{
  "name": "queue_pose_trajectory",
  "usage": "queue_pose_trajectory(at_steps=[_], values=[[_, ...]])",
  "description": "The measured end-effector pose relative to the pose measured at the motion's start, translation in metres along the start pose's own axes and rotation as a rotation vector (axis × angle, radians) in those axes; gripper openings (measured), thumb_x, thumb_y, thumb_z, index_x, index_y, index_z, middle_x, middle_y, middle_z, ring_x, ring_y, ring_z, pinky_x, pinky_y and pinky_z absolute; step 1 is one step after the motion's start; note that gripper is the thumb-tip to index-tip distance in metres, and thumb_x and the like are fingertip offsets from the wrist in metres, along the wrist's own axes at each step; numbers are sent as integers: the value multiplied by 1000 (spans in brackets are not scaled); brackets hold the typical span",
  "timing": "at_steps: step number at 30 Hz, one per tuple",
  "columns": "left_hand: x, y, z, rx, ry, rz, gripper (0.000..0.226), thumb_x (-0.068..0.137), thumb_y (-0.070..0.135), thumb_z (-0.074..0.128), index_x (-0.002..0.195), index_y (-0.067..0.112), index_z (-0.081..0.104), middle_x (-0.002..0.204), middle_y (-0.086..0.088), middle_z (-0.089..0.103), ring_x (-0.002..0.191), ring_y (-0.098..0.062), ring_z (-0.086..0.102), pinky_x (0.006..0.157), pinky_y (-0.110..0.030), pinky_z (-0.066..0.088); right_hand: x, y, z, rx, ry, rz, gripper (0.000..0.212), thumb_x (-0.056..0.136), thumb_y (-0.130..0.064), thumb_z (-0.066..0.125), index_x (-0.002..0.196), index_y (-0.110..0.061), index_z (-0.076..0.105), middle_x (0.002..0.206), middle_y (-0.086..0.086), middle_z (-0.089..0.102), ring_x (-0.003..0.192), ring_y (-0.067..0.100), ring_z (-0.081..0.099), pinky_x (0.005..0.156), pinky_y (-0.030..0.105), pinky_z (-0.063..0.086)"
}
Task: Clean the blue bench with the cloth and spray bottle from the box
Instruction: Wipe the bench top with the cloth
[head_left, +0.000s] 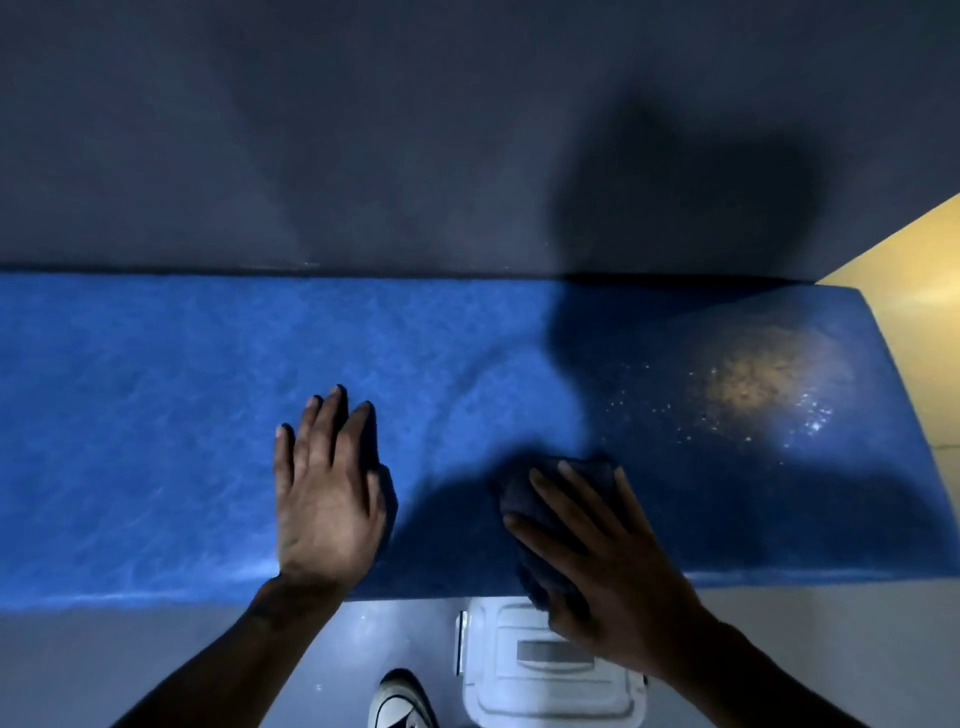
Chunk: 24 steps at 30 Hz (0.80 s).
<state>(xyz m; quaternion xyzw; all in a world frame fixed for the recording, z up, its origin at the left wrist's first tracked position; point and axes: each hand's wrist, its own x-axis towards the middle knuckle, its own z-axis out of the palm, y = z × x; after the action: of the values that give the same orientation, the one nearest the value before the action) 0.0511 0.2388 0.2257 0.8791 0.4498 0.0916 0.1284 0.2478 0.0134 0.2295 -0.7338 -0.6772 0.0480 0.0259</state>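
Note:
The blue bench (156, 441) runs across the view against a dark wall. My right hand (602, 566) presses a dark cloth (530, 504) flat onto the bench near its front edge, fingers spread over it. My left hand (327, 493) lies flat on the bench surface, palm down, fingers apart, holding nothing. Wet droplets and a shiny patch (753, 384) glisten on the bench to the right of the cloth. No spray bottle is in view.
A white plastic box with a closed lid (545, 670) stands on the grey floor just below the bench edge, under my right wrist. My shoe (400, 701) is beside it. A yellow wall (914, 249) meets the bench's right end.

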Motion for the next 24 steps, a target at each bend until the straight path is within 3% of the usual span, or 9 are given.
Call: queue_pose_trajectory(at_steps=[3,6,13,19,24], values=[[-2,22,7,-46,-18,28,64,88,27,39,149,15,50,167,-10,35,158,-28,27,130,-53,11,11,24,-5,-46,-51,-125,75,81,-41,57,153,-37,39,171,3,20,158,32,15,119,69,15],[-6,64,25,-59,0,83,58,91,22,40,146,12,55,165,-10,40,156,-30,32,128,-57,18,24,37,-5,-62,-49,-169,79,79,-40,57,155,-37,36,172,2,14,158,31,13,120,69,14],[-9,94,48,53,34,-14,64,86,28,46,149,18,50,166,-4,38,159,-27,27,129,-57,18,83,72,-2,-26,51,-162,69,83,-39,54,151,-34,47,169,3,27,158,27,20,119,67,17],[-10,94,54,93,97,0,64,84,28,49,148,19,50,163,-4,42,158,-28,31,128,-56,21,168,95,-17,-36,12,81,71,80,-44,37,148,-34,51,165,2,35,154,26,31,118,66,19],[-10,95,55,96,101,-2,63,84,29,46,147,19,48,164,-3,41,158,-27,29,129,-55,19,191,92,-18,119,-19,420,69,87,-47,34,154,-36,34,170,3,19,158,26,12,121,69,3]])
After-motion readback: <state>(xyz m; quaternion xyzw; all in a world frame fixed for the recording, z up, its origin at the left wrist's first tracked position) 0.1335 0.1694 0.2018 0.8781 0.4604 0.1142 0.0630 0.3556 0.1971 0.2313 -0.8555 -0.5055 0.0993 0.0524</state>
